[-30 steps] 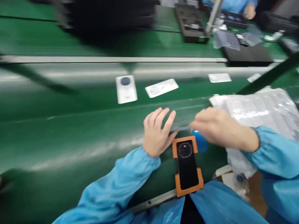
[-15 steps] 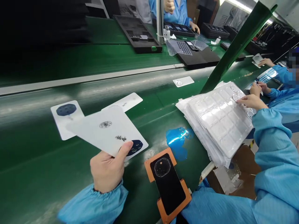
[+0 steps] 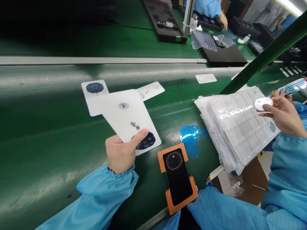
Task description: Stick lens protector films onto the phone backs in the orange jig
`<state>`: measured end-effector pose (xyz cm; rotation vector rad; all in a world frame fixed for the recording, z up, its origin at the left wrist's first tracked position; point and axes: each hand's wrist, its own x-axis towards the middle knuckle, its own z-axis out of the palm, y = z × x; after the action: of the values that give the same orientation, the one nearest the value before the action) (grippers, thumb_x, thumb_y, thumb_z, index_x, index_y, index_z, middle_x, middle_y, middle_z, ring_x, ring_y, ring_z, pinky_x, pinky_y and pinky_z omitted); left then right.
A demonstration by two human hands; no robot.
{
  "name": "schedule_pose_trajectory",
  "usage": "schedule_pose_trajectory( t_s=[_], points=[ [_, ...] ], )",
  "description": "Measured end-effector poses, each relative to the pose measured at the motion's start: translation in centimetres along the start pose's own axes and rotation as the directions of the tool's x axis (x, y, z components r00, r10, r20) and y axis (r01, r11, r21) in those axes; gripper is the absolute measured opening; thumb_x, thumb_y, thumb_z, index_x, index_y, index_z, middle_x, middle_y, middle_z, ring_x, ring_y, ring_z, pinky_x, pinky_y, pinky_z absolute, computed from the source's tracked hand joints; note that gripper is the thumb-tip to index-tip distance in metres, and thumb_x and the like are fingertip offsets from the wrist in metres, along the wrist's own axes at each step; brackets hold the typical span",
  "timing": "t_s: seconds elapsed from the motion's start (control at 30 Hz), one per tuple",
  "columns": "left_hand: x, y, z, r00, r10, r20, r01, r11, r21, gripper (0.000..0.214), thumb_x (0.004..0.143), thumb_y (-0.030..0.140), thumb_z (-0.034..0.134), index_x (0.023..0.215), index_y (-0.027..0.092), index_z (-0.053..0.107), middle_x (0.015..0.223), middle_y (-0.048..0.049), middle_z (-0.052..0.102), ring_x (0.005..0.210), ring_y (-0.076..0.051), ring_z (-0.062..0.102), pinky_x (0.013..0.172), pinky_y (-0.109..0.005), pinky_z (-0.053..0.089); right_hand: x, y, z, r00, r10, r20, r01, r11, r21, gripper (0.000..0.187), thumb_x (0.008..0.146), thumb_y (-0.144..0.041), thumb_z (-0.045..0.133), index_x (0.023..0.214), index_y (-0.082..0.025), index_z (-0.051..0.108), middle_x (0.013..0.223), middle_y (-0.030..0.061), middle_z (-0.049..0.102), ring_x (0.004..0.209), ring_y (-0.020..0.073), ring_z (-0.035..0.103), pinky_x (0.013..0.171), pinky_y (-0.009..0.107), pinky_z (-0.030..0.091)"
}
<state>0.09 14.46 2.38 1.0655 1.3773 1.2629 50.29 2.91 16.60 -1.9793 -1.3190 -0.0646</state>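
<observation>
My left hand [image 3: 122, 151] grips a thin white phone back panel [image 3: 127, 111], thumb on top beside its dark blue camera area. Two similar white panels lie on the green bench beyond: one with a dark camera area [image 3: 94, 105] at the left, one partly hidden panel [image 3: 153, 91] behind the held one. My right hand [image 3: 285, 116] pinches a white rounded disc with small holes [image 3: 261, 103] above a clear plastic tray [image 3: 237, 127]. Another round piece [image 3: 271, 126] sits in the tray. A black phone back [image 3: 178, 182] rests in an orange fixture [image 3: 170, 207] between my hands.
A stack of white sheets [image 3: 211, 127] lies under the tray. Blue film pieces [image 3: 190, 135] lie on the green bench [image 3: 59, 143]. A green post [image 3: 268, 54] slants across the right. Beneath the tray stands a cardboard box [image 3: 254, 177]. Co-workers' hands show at the back and far right.
My right hand has lifted a white round piece up off the tray. My left hand still holds the panel. The whole view has shifted, with the bench things sitting further right.
</observation>
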Motion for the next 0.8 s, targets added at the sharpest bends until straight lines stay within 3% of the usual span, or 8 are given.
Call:
schedule_pose_trajectory(
  t_s=[0.07,0.13,0.2,0.3,0.43,0.57,0.67,0.8],
  points=[
    [0.0,-0.2,0.2,1.000,0.006,-0.003,-0.006,0.999,-0.044,0.030,0.069,0.043,0.090,0.086,0.019,0.083,0.096,-0.0053,0.082,0.100,-0.032,0.076,0.083,-0.042,0.067,-3.4,-3.7,0.5,0.957,0.114,0.266,-0.156,0.977,0.143,0.031,0.078,-0.037,0.088,0.098,-0.025,0.068,0.095,0.0107,0.075,0.075,0.0239,0.077,0.058,0.032,0.061],
    [-0.1,-0.4,0.4,1.000,0.028,-0.002,-0.029,0.996,-0.082,0.032,0.074,0.047,0.088,0.087,0.017,0.083,0.096,-0.0045,0.082,0.098,-0.028,0.076,0.083,-0.037,0.065,-7.6,-7.6,2.1,0.920,0.062,0.386,-0.122,0.984,0.133,0.034,0.082,-0.036,0.086,0.110,-0.028,0.069,0.100,0.0101,0.076,0.070,0.0244,0.077,0.054,0.033,0.062],
    [-0.1,-0.6,0.5,0.998,0.060,0.017,-0.058,0.993,-0.107,0.040,0.076,0.052,0.087,0.090,0.016,0.082,0.095,-0.0045,0.081,0.096,-0.027,0.076,0.081,-0.034,0.064,-11.8,-11.0,4.9,0.895,-0.095,0.436,0.029,0.987,0.155,0.030,0.083,-0.032,0.085,0.109,-0.030,0.071,0.086,0.0047,0.076,0.063,0.0229,0.074,0.051,0.032,0.062],
    [0.1,-0.9,0.6,0.993,0.086,0.080,-0.075,0.989,-0.129,0.048,0.076,0.059,0.085,0.097,0.016,0.078,0.095,-0.0051,0.078,0.097,-0.027,0.076,0.078,-0.032,0.063,-17.0,-14.0,10.1,0.792,-0.428,0.436,0.335,0.901,0.275,0.028,0.089,-0.017,0.077,0.112,-0.031,0.073,0.090,0.0005,0.078,0.072,0.0204,0.075,0.062,0.032,0.066],
    [0.2,-0.9,0.6,0.984,0.088,0.155,-0.063,0.986,-0.157,0.048,0.080,0.063,0.081,0.099,0.019,0.076,0.095,-0.0036,0.075,0.096,-0.026,0.076,0.075,-0.035,0.064,-20.8,-15.3,15.8,0.619,-0.716,0.323,0.631,0.698,0.338,0.050,0.091,-0.003,0.069,0.134,-0.028,0.067,0.112,0.0040,0.079,0.096,0.0240,0.077,0.079,0.037,0.066],
    [0.1,-0.8,0.7,0.981,0.083,0.174,-0.061,0.990,-0.130,0.049,0.080,0.067,0.078,0.095,0.020,0.075,0.092,-0.0016,0.073,0.094,-0.025,0.077,0.073,-0.035,0.064,-22.3,-15.0,17.7,0.478,-0.766,0.429,0.748,0.612,0.258,0.048,0.094,-0.003,0.064,0.140,-0.019,0.063,0.125,0.0121,0.075,0.108,0.0283,0.074,0.085,0.043,0.063],
    [0.3,-0.7,0.9,0.982,0.058,0.178,-0.030,0.987,-0.157,0.049,0.085,0.067,0.072,0.099,0.021,0.074,0.095,-0.0018,0.072,0.101,-0.026,0.077,0.075,-0.035,0.064,-22.8,-14.5,17.7,0.438,-0.736,0.516,0.754,0.614,0.236,0.052,0.095,-0.004,0.063,0.144,-0.020,0.059,0.137,0.0140,0.070,0.115,0.0301,0.071,0.090,0.048,0.061],
    [0.5,-0.4,1.1,0.978,-0.023,0.209,0.075,0.967,-0.244,0.050,0.094,0.069,0.061,0.104,0.021,0.073,0.098,-0.0032,0.071,0.109,-0.027,0.075,0.079,-0.035,0.064,-23.1,-14.2,17.7,0.439,-0.719,0.538,0.760,0.617,0.205,0.046,0.095,-0.010,0.066,0.140,-0.019,0.062,0.138,0.0148,0.069,0.110,0.0299,0.071,0.088,0.048,0.060]
  ],
)
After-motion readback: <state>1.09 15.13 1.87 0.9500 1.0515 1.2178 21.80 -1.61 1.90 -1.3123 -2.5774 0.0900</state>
